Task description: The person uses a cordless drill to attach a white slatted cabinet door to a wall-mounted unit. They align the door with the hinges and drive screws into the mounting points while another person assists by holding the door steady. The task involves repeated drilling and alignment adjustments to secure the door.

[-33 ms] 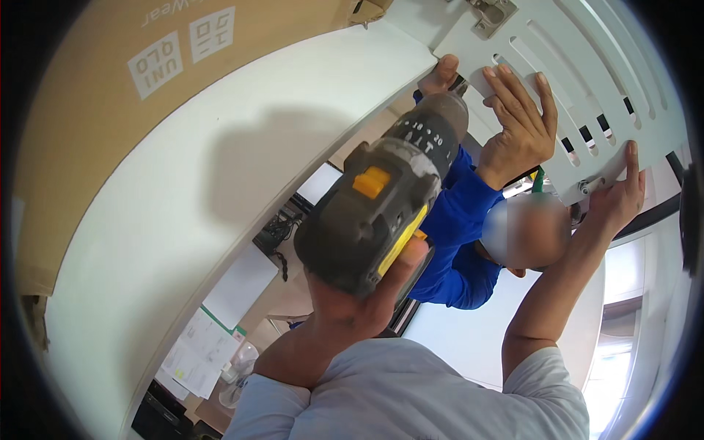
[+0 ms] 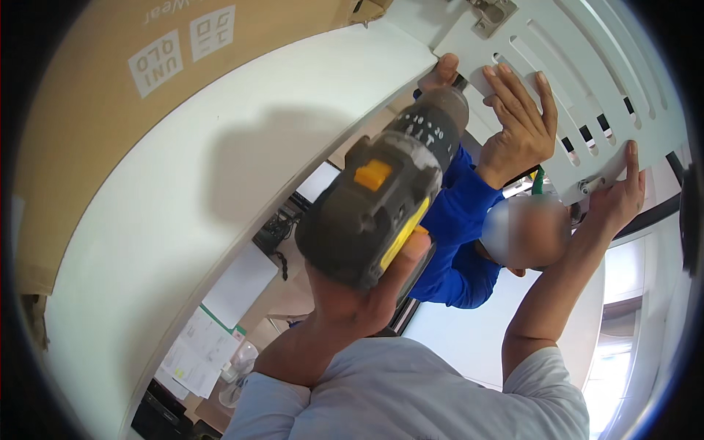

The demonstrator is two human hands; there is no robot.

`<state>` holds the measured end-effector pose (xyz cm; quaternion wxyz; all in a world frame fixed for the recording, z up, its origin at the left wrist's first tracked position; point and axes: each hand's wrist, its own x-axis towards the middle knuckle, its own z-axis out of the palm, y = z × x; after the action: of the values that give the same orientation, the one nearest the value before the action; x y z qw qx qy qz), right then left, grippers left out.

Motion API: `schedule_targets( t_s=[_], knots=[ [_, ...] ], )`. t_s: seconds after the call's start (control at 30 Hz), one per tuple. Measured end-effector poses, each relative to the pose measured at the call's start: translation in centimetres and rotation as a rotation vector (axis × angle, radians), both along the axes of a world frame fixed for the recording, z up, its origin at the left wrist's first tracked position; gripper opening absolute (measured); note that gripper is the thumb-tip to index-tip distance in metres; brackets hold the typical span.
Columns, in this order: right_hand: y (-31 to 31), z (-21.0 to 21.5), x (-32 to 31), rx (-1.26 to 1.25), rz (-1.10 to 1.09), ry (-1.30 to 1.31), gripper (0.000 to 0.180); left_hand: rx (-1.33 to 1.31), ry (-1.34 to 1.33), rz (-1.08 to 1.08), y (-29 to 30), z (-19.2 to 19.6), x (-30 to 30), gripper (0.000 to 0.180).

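Note:
My left hand (image 2: 359, 293) grips a grey and yellow cordless drill (image 2: 381, 198) that points up at the edge of a white slatted panel (image 2: 587, 81). My right hand (image 2: 620, 198) presses flat against that panel's lower edge, beside a small metal fitting (image 2: 587, 187). A co-worker in a blue sleeve (image 2: 458, 220) stands below the panel. One of that person's hands (image 2: 521, 125) lies flat on the slats. The other (image 2: 442, 72) holds the panel just past the drill's nose. The drill bit is hidden behind the chuck.
A wide white board (image 2: 183, 220) curves across the left, with a brown cardboard box (image 2: 95, 95) on top of it. A metal hinge (image 2: 490, 13) sits at the panel's top. Far below are papers (image 2: 198, 352) and a dark desk phone (image 2: 275, 231).

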<state>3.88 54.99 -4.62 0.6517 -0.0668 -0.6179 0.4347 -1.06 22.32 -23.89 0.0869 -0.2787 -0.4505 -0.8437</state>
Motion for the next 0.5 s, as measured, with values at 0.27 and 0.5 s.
schedule_targets(
  t_s=[0.27,0.5],
  knots=[
    [-0.1,0.1,0.5,0.016,0.091,0.075,0.033,0.121,-0.078,0.13,3.7,3.9,-1.7,0.035],
    [3.8,1.0,2.6,0.026,0.145,0.065,0.032,0.126,-0.125,0.107,4.0,4.3,-1.3,0.035]
  ],
)
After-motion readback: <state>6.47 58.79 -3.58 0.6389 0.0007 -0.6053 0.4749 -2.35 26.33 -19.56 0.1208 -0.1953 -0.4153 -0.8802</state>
